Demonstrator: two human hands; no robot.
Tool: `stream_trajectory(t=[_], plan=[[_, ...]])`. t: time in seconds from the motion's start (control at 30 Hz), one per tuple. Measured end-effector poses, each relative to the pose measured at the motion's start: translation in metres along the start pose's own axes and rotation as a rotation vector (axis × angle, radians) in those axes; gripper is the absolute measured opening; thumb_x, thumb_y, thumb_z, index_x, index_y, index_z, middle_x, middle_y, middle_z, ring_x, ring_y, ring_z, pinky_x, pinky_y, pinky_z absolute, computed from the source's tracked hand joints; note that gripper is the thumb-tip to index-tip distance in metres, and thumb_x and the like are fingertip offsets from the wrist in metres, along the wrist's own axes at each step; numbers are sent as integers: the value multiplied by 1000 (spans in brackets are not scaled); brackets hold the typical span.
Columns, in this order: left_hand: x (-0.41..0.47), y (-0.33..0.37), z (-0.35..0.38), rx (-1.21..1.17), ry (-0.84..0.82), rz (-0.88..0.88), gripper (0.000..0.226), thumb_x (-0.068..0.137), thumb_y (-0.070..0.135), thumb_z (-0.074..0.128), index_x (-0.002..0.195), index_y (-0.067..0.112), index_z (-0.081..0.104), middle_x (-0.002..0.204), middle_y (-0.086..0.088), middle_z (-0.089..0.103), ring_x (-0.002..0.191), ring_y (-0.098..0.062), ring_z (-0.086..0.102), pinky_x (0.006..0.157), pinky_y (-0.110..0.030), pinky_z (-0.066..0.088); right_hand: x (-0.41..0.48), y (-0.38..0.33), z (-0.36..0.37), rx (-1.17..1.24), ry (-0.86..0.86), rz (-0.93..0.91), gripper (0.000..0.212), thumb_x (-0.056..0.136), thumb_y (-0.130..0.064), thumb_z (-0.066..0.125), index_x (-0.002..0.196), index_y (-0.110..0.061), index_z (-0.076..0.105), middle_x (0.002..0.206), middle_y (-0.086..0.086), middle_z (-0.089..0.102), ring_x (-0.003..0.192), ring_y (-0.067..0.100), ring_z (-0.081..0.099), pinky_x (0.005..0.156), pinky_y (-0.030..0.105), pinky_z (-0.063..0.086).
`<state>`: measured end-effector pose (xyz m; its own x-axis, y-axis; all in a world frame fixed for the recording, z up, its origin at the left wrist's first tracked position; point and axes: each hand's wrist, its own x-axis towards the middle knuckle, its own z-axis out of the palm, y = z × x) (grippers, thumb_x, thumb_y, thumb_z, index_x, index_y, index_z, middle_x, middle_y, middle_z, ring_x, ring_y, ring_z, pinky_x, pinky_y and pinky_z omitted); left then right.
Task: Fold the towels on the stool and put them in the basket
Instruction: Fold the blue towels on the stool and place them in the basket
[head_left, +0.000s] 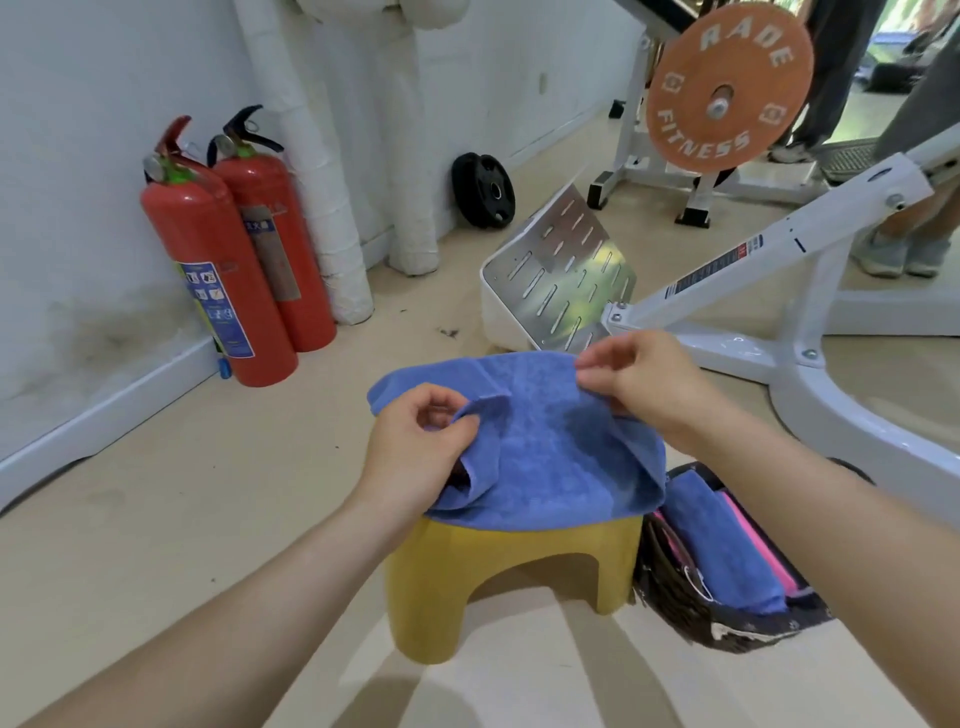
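Blue terry towel (550, 452) is lying draped over the yellow plastic stool (498, 561), covering the whole seat and hanging over its edges. The stool is doing duty as the folding surface.

Left hand (421, 447) is pinching a turned-up flap on the towel's left side between thumb and fingers. Right hand (639, 379) is pinching the far right edge, fingers curled onto the cloth. Both are raising the fabric a little off the seat. My read: they're setting up a fold, using two pinch points to hold the edge taut so it lands square.

Dark woven basket (675, 597) is sitting on the floor just beside the stool on the right; can't tell whether they're touching. It's holding a folded blue towel (722, 545) and a pink one (763, 556) side by side, so probably late in the batch. Basket is parked close, so the transfer is a short carry. Risk: cloth sliding off the seat if one pinch lets go.
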<state>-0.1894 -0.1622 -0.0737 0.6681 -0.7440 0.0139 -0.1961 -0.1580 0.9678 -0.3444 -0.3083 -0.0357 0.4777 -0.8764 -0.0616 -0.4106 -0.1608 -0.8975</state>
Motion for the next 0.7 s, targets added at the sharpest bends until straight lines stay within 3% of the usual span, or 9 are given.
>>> stream_trajectory(t=[0.03, 0.1, 0.17, 0.23, 0.4, 0.5, 0.63, 0.7], plan=[[-3, 5, 1, -45, 33, 23, 10, 81, 11, 70, 77, 17, 63, 68, 6, 62, 63, -10, 58, 66, -24, 49, -6, -13, 8, 229, -33, 37, 11, 83, -1, 67, 88, -10, 68, 69, 5, 60, 54, 14, 53, 53, 23, 50], [-10, 18, 6, -116, 44, 61, 13, 81, 9, 70, 76, 15, 60, 62, 3, 59, 57, -12, 55, 58, -23, 48, -16, -33, 26, 412, -123, 46, 17, 83, 3, 66, 97, -6, 67, 69, 7, 58, 53, 14, 49, 52, 23, 46], [-15, 29, 10, -176, 38, 92, 10, 83, 8, 69, 79, 11, 60, 62, -3, 60, 55, -16, 53, 53, -23, 45, -24, -44, 42, 473, -187, 31, 20, 82, 7, 64, 99, -5, 66, 71, 5, 62, 61, 19, 57, 64, 30, 52], [-17, 36, 9, -225, 45, 127, 8, 85, 11, 69, 83, 7, 63, 67, -6, 65, 59, -17, 57, 57, -26, 48, -26, -49, 48, 537, -203, 35, 21, 82, 9, 63, 97, -6, 66, 73, 6, 67, 67, 24, 63, 72, 36, 52], [-11, 38, -5, -212, 202, 147, 15, 88, 20, 66, 76, 12, 64, 74, -12, 70, 67, -20, 65, 69, -39, 56, -31, -49, 47, 662, -232, 74, 26, 82, 11, 62, 103, -4, 64, 73, 7, 69, 57, 18, 66, 58, 27, 56], [-8, 37, -7, -106, 197, 206, 17, 88, 25, 64, 75, 16, 66, 74, -6, 71, 74, -27, 68, 74, -48, 56, -35, -49, 53, 737, -251, 79, 28, 82, 14, 60, 106, -1, 62, 70, 7, 69, 57, 18, 68, 55, 24, 55], [-14, 37, -4, 81, 132, 308, 18, 87, 23, 65, 70, 18, 65, 64, 3, 67, 64, -15, 66, 66, -36, 56, -38, -50, 56, 763, -229, 37, 19, 82, 9, 65, 100, 0, 63, 79, 11, 72, 67, 20, 68, 64, 25, 58], [-14, 39, -6, 141, 115, 336, 16, 86, 22, 65, 71, 17, 65, 63, 2, 68, 60, -14, 65, 61, -31, 54, -39, -50, 56, 757, -192, 22, 17, 82, 7, 66, 96, -1, 64, 80, 13, 71, 67, 19, 67, 61, 23, 57]])
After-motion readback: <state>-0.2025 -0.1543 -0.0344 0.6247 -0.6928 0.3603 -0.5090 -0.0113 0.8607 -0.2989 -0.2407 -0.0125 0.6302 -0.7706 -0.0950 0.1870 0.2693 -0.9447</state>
